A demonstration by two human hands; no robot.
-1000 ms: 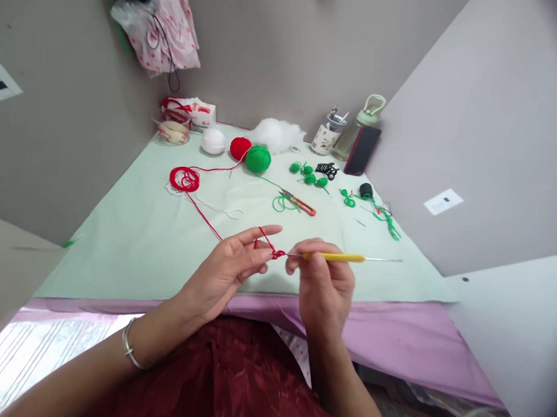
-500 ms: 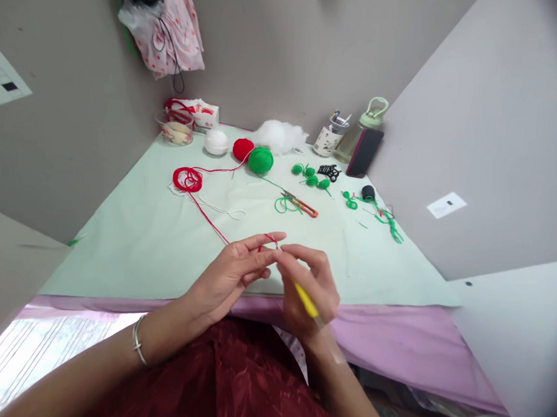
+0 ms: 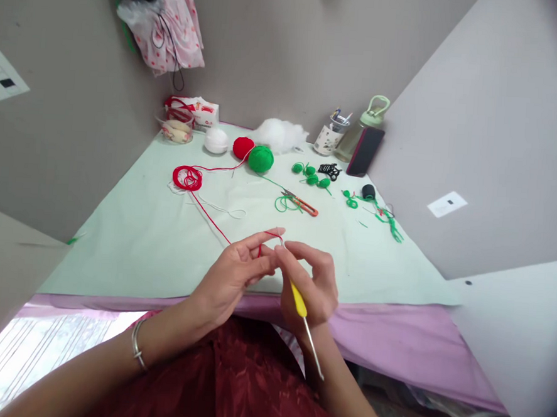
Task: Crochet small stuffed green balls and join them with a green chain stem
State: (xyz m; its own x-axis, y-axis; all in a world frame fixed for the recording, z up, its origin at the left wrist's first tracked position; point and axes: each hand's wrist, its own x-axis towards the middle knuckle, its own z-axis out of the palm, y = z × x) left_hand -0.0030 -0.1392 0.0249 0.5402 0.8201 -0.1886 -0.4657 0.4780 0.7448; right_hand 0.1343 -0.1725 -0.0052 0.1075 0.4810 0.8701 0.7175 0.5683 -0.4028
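Note:
My left hand (image 3: 237, 272) is closed on a strand of red yarn (image 3: 209, 215), with the index finger stretched out and the yarn looped over it. My right hand (image 3: 309, 283) pinches a yellow-handled crochet hook (image 3: 301, 307) with its tip at the left fingertips; the metal shaft points back toward my body. The yarn runs from my fingers across the pale green table cover (image 3: 130, 237) to a loose red coil (image 3: 186, 178) and on to a red yarn ball (image 3: 242, 147).
Farther back lie a green yarn ball (image 3: 261, 159), a white ball (image 3: 215, 140), white stuffing (image 3: 280, 135), small green crocheted pieces (image 3: 310, 174), orange snips (image 3: 302, 203), a black spool (image 3: 367, 191), a pen cup (image 3: 327, 138), a bottle (image 3: 359, 128) and a phone (image 3: 365, 151).
My right hand swung the hook from pointing sideways to the right to pointing down toward my body, and its fingers closed in on the left fingertips. The left hand stayed about where it was.

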